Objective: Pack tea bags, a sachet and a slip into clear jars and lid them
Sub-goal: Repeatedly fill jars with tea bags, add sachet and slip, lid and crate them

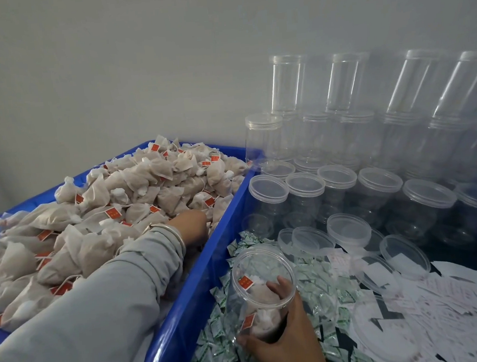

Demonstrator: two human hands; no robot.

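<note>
Nearest, the right hand (284,340) grips a clear jar (261,287) from below and behind, fingers curled round its lower wall, a fingertip showing through the plastic. The jar is tilted, long axis leaning up and slightly left, open mouth facing up and away; a few tea bags with red tags sit in its bottom. It hangs over a heap of green-and-white sachets (219,351) in the right bin (paper slips (430,308) lie just beside them, to the right).

The left arm, in a grey sleeve (98,306) with a bangle (173,231) at the wrist, stretches forward across the left bin (188,282). The left hand (192,224) points away, palm down, fingers buried among the tea bags (135,189); whether it grasps one cannot be told.

Farther off lie loose lids (349,229), then rows of lidded empty jars (370,130), stacked against the wall.
</note>
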